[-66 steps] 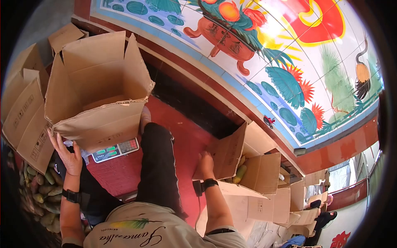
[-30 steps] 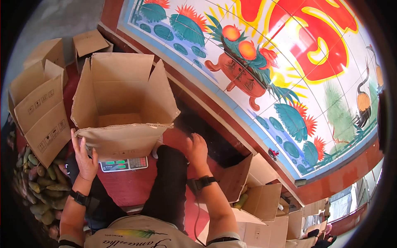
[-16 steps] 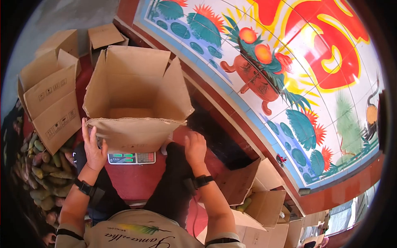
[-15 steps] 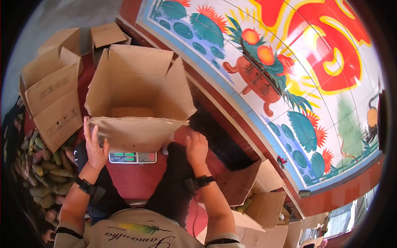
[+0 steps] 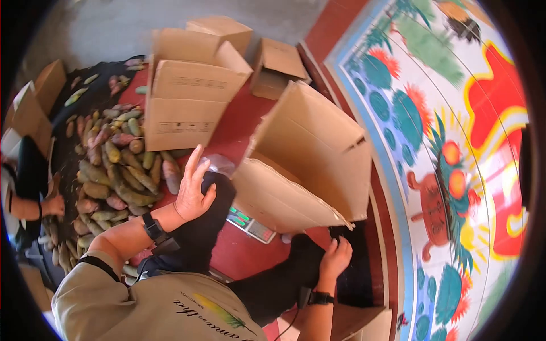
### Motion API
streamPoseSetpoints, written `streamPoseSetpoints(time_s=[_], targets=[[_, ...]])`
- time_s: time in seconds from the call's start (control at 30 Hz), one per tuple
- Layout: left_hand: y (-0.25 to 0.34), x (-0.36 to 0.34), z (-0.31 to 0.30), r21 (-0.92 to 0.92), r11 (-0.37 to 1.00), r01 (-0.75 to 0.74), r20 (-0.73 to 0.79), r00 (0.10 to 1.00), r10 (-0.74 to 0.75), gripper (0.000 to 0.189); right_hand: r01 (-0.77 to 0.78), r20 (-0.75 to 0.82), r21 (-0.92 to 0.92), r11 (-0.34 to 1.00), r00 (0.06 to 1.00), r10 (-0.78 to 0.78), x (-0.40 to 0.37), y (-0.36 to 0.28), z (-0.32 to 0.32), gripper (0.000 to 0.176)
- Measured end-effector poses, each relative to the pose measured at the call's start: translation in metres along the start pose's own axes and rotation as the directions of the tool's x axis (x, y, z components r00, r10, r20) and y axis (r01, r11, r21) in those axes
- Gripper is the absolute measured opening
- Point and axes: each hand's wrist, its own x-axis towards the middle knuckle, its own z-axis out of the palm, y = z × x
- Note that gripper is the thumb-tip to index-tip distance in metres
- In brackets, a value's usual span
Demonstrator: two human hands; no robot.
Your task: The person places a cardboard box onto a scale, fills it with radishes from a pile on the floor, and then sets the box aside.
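Note:
My left hand (image 5: pixel 194 190) is raised above my left knee with its fingers apart and nothing in it. My right hand (image 5: pixel 335 258) is beside my right knee, below the near right corner of a large open cardboard box (image 5: pixel 284 196); its fingers are partly curled, and whether they hold anything is hidden. The box stands on a scale with a lit green display (image 5: pixel 243 217). To the left lies a big pile of green and reddish tubers (image 5: pixel 122 176), nearest my left hand.
Another open box (image 5: pixel 185 105) stands behind the pile. A smaller box (image 5: pixel 278 68) sits near the wall. At the far left, another person's hand (image 5: pixel 54 206) reaches to the pile. A painted tile wall (image 5: pixel 432 216) runs along the right.
The view has swung left, showing more of the pile and the other person. My left hand has moved away from the box's edge. My right hand is now lower, beside my knee.

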Motion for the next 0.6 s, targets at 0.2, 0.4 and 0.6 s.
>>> streamPoseSetpoints(time_s=[0.2,0.4,0.6], targets=[[-0.043,-0.055,-0.063,0.223,0.929,0.295,0.057,0.948,-0.314,0.066,0.011,0.025,0.011,1.0,1.0,-0.012,0.002,-0.001,-0.001,0.021],[-0.093,-0.185,-0.113,0.549,0.72,0.426,0.328,0.682,-0.654,0.062,0.058,0.05,0.009,0.998,0.997,-0.058,0.003,0.004,-0.001,0.022],[-0.104,-0.296,-0.158,0.802,0.324,0.501,0.227,0.247,-0.942,0.054,0.08,0.059,-0.007,0.997,0.995,-0.079,0.005,0.007,-0.004,0.021]])
